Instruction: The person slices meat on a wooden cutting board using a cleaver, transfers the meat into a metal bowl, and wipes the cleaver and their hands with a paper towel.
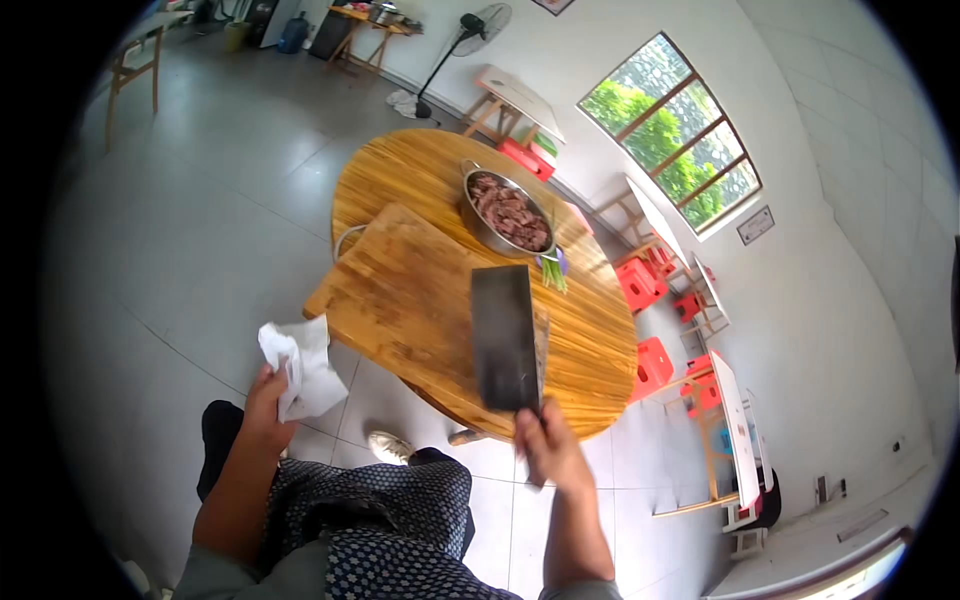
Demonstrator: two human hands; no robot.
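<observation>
My right hand [550,445] is closed round the handle of a cleaver [504,335], its broad dark blade raised over the right end of a wooden cutting board [400,290]. At the left, my left hand [268,408] holds a crumpled white cloth or paper [308,368] beside the board's near left corner, off the table. A metal pan of cut meat [508,212] stands behind the board. Green stalks [553,274] lie next to the pan, partly on something purple.
The round wooden table [590,350] carries the board and pan. A standing fan [450,65] is behind it. Red stools [640,284] and white-topped tables [735,430] line the right wall. A shoe [390,447] shows below the table edge.
</observation>
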